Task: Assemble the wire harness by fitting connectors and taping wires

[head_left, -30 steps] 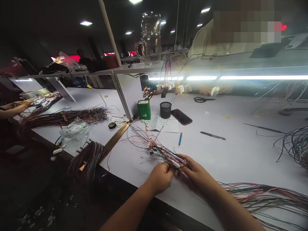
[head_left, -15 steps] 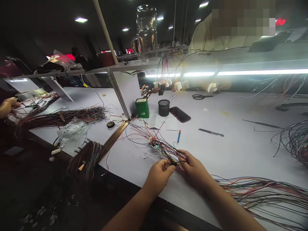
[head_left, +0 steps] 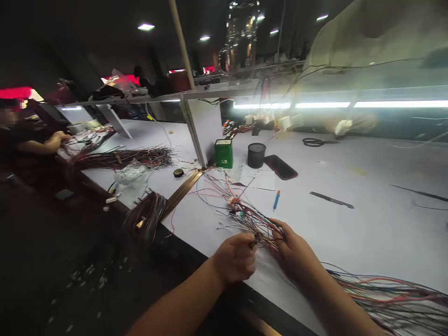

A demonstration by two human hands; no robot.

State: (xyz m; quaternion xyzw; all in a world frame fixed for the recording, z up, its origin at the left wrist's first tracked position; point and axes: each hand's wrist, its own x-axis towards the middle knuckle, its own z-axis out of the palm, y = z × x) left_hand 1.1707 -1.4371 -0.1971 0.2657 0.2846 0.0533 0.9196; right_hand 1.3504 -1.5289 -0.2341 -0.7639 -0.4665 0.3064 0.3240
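A bundle of thin coloured wires [head_left: 257,219] lies across the white bench, with small white, black and teal connectors near its far end. My right hand [head_left: 296,249] is wrapped round this bundle, thumb side up. Just left of it, my left hand [head_left: 235,259] is closed in a pinch at the bundle's near side. A small dark piece shows at its fingertips, too small and blurred to name. Past my right forearm, the long loose wires [head_left: 392,289] spread to the right along the bench.
Behind the wires are a blue pen [head_left: 276,199], a flat metal blade [head_left: 332,199], a phone [head_left: 281,167], a black mesh cup [head_left: 256,156], a green box [head_left: 223,154] and scissors [head_left: 317,142]. A wire coil [head_left: 149,212] hangs over the left edge. A co-worker's hand [head_left: 58,137] is far left.
The view has swung left, so things sit further right. My left hand's fingers have curled tighter, into a fist-like pinch. My right hand still holds the wire bundle.
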